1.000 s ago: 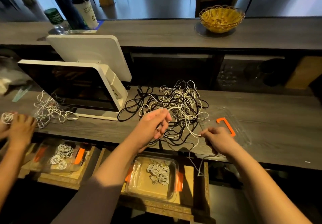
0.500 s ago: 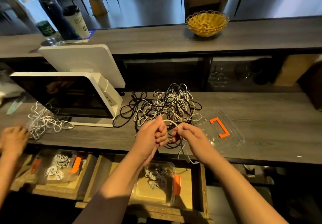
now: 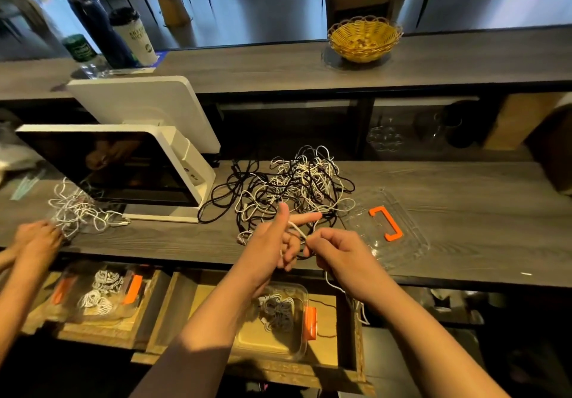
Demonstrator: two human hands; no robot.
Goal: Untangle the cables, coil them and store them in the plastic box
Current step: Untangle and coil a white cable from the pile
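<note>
plastic box (image 3: 301, 329) part hidden by left forearm | cup (image 3: 136, 37) print blurred | 2nd person cut off at left edge

I see black and white cables (image 3: 291, 187) on my grey wood-grain desk (image 3: 464, 212), a clear lid (image 3: 399, 243) with an orange handle (image 3: 387, 222), and a yellow basket (image 3: 364, 38).
</note>
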